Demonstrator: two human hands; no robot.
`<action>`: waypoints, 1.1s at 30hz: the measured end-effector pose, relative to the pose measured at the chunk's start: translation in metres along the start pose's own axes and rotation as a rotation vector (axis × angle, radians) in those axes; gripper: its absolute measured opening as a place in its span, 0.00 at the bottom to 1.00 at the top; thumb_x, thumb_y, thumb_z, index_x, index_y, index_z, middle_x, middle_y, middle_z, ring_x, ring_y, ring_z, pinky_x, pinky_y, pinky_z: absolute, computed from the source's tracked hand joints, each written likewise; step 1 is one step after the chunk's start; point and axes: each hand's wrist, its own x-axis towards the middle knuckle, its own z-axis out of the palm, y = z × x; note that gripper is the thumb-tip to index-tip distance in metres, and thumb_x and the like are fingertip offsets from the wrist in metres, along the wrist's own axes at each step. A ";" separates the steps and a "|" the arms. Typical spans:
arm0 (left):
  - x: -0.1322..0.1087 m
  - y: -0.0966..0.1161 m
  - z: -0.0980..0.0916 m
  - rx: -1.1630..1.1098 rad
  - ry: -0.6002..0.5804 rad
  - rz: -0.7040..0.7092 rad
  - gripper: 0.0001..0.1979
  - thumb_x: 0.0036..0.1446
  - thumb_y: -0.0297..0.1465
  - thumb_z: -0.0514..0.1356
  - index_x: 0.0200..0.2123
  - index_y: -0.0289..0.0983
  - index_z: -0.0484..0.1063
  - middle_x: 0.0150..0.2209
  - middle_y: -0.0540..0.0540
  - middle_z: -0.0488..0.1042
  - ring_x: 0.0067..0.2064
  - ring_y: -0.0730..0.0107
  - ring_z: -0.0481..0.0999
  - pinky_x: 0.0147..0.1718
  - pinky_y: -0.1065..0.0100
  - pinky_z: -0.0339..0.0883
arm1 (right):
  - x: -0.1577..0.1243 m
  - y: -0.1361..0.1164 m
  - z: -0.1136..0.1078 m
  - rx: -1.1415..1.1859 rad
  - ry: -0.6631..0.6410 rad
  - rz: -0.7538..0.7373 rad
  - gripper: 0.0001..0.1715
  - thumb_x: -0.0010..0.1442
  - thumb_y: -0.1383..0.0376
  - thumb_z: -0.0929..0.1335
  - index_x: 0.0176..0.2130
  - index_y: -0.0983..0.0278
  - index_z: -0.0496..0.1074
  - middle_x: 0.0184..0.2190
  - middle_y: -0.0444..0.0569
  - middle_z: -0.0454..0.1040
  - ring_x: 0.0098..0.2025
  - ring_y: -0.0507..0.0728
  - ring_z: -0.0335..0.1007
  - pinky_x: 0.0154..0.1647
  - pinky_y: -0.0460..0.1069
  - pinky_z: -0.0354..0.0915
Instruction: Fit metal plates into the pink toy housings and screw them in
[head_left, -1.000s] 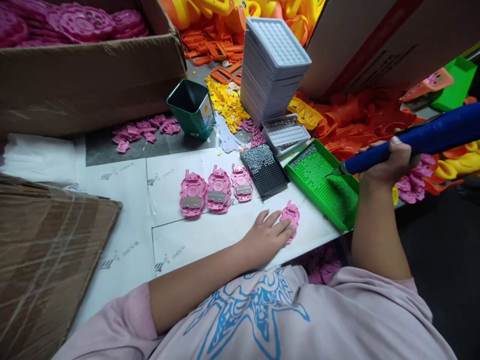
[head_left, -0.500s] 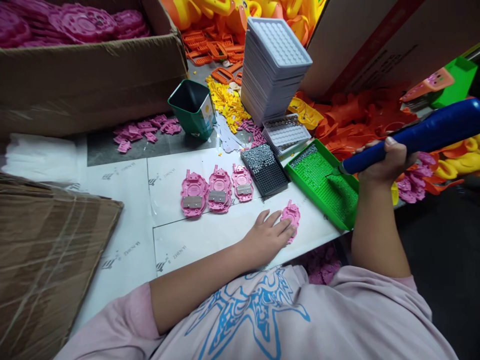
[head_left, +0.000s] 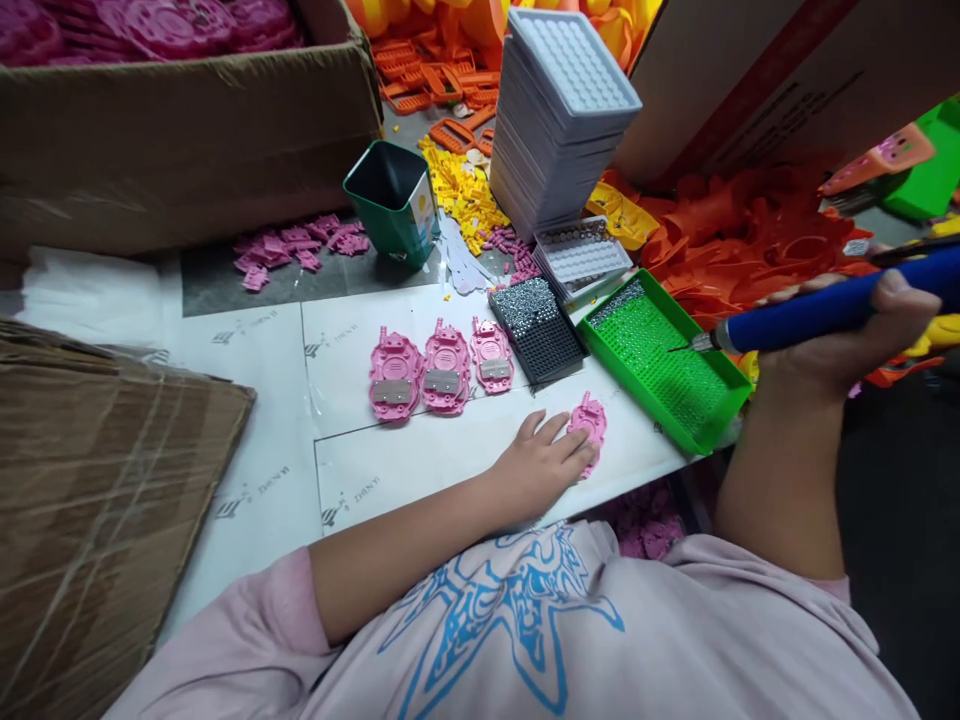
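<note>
My left hand (head_left: 541, 465) rests on the white board with its fingers spread, the fingertips on a pink plastic part (head_left: 588, 425). My right hand (head_left: 840, 325) is wrapped round a blue electric screwdriver (head_left: 817, 300), whose thin tip points left over the green tray (head_left: 652, 360) of small screws. Beside that tray lies a black perforated tray (head_left: 538, 330), partly covered with small metal pieces. Three more pink parts stand in a row to the left: one (head_left: 394, 378), another (head_left: 445, 370) and a smaller one (head_left: 493, 357), each with a metal plate across its lower half.
A tall stack of white trays (head_left: 559, 120) rises behind, near a dark green bin (head_left: 394, 205) and small yellow pieces (head_left: 461, 195). Cardboard boxes stand at the back left (head_left: 187, 150) and near left (head_left: 97, 500). Orange parts (head_left: 735, 245) lie at the right.
My right hand and the screwdriver have moved right, and the tip still lies over the green tray. The whole view has shifted slightly. My left hand stays on the pink part.
</note>
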 end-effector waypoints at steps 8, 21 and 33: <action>0.001 0.000 -0.002 -0.015 -0.018 0.008 0.20 0.66 0.32 0.46 0.59 0.38 0.61 0.59 0.41 0.65 0.61 0.50 0.58 0.56 0.49 0.48 | -0.090 -0.019 -0.006 0.068 -0.399 0.131 0.11 0.43 0.57 0.60 0.26 0.59 0.65 0.19 0.40 0.67 0.21 0.53 0.65 0.23 0.51 0.65; 0.002 0.000 -0.002 0.008 0.004 0.017 0.21 0.65 0.31 0.45 0.59 0.37 0.61 0.59 0.41 0.65 0.59 0.50 0.59 0.55 0.50 0.49 | -0.102 -0.006 -0.009 0.083 -0.395 0.234 0.13 0.40 0.57 0.62 0.27 0.62 0.66 0.20 0.44 0.68 0.22 0.55 0.66 0.28 0.53 0.64; 0.003 0.000 0.002 0.053 0.026 0.022 0.20 0.64 0.31 0.49 0.58 0.38 0.63 0.58 0.40 0.65 0.59 0.50 0.60 0.54 0.50 0.50 | -0.107 0.006 -0.018 0.195 -0.566 0.182 0.21 0.37 0.56 0.69 0.34 0.60 0.68 0.21 0.45 0.70 0.23 0.56 0.67 0.30 0.55 0.65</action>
